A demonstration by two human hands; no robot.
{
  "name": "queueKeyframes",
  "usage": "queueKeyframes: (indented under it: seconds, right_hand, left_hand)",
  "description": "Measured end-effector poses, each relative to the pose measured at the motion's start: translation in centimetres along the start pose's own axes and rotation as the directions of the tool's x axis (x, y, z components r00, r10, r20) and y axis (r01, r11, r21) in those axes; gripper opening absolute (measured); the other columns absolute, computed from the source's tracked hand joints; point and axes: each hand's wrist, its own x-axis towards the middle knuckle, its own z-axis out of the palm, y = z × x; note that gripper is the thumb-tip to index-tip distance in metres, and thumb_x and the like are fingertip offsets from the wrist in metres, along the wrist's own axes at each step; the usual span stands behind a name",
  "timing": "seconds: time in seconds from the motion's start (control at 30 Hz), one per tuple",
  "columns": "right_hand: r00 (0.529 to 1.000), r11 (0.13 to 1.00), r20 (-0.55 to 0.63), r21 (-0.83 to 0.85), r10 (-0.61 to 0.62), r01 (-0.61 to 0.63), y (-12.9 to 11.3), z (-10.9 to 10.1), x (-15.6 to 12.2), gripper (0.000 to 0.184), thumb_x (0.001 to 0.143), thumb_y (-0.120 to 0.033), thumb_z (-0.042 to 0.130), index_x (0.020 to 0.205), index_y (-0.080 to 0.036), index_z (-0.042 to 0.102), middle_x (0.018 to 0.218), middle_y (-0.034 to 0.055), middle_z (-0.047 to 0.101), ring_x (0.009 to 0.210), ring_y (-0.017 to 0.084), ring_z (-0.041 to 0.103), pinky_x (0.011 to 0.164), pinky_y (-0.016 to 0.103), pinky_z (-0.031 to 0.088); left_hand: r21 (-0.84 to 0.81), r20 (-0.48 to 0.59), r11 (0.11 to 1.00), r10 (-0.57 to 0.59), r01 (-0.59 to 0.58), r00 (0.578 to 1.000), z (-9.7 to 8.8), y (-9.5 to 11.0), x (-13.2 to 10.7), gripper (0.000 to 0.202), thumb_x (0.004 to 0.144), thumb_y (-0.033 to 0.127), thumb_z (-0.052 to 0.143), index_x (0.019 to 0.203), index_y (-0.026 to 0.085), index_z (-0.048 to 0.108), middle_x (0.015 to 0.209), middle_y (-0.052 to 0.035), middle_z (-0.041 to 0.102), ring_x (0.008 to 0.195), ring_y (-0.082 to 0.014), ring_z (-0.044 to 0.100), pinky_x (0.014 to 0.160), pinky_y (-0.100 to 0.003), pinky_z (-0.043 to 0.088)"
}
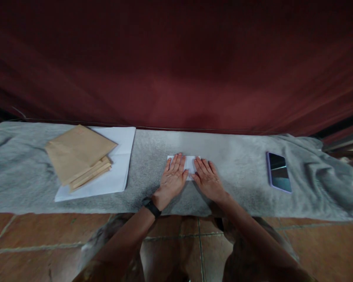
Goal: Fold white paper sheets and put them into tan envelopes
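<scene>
A small white piece of paper (190,163), which looks folded, lies flat on the grey cloth in front of me. My left hand (173,177) presses on its left part with the fingers stretched out, and a dark watch band sits on that wrist. Over the right end of the paper, my right hand (207,178) also lies flat, fingers extended. Between the two hands the middle of the paper shows, the thumbs resting near its lower edge. Much of the paper is covered by the hands.
Brown paper envelopes (80,150) lie piled on large white sheets (125,156) to the left. At the right rests a phone (279,171) with a purple edge. The grey cloth (238,156) covers a long narrow surface against a dark red backing (176,78). Tiled floor (41,231) lies below.
</scene>
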Motion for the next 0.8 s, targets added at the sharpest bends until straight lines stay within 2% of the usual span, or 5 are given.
queueKeyframes:
  seconds: [0.23,0.5,0.8]
  right_hand:
    - [1.000,1.000,0.025,0.011,-0.004,0.004,0.2,-0.3,-0.5,0.060,0.108,-0.045,0.031,0.160,-0.014,0.029,0.165,0.0102,0.032,0.153,0.027,0.028,0.126,0.051,0.020]
    - [1.000,1.000,0.003,0.013,-0.011,0.011,0.5,-0.1,-1.0,0.060,0.107,-0.043,0.034,0.161,-0.016,0.028,0.165,0.0101,0.032,0.153,0.026,0.028,0.125,0.051,0.022]
    - [1.000,0.999,0.027,0.032,-0.004,0.003,0.7,-0.4,-1.1,0.061,0.107,-0.044,0.034,0.161,-0.017,0.028,0.165,0.0092,0.032,0.153,0.026,0.028,0.126,0.050,0.021]
  left_hand:
    - [0.040,-0.017,0.999,-0.026,0.026,1.000,-0.2,-0.3,-0.4,0.059,0.105,0.037,0.029,0.157,0.007,0.031,0.163,-0.0166,0.033,0.155,-0.0250,0.023,0.127,-0.049,0.020]
    - [0.057,-0.029,0.991,-0.122,0.124,0.992,-0.3,-0.5,-0.7,0.065,0.105,0.047,0.029,0.156,0.006,0.033,0.163,-0.0189,0.033,0.153,-0.0298,0.028,0.125,-0.052,0.024]
    - [-0.001,-0.137,0.967,-0.253,0.255,0.958,0.3,-2.6,-0.8,0.067,0.103,0.046,0.032,0.158,0.008,0.029,0.161,-0.0203,0.037,0.153,-0.0329,0.028,0.124,-0.059,0.022]
